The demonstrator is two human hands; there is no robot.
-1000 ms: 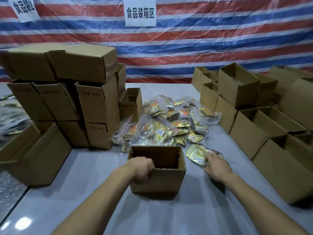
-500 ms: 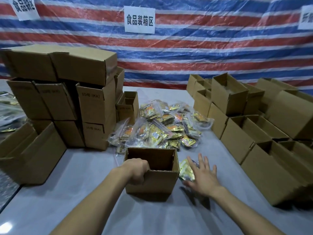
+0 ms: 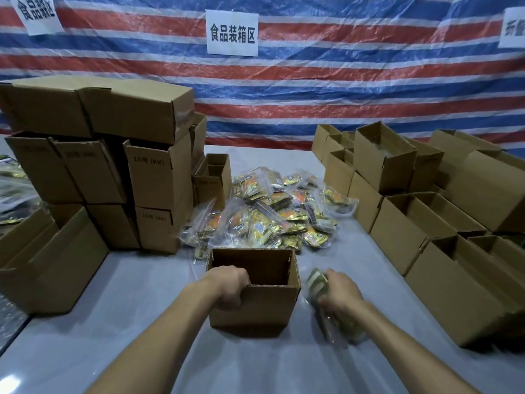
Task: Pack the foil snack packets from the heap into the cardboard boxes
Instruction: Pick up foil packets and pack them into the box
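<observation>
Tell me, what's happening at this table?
A person is packing foil snack packets into cardboard boxes. The left hand grips the near rim of an open box on the table, apparently steadying it. The right hand, blurred, holds a bundle of packets just right of that box, not yet inside. The heap lies behind the box, with stacked boxes on the left and open boxes on the right.
</observation>
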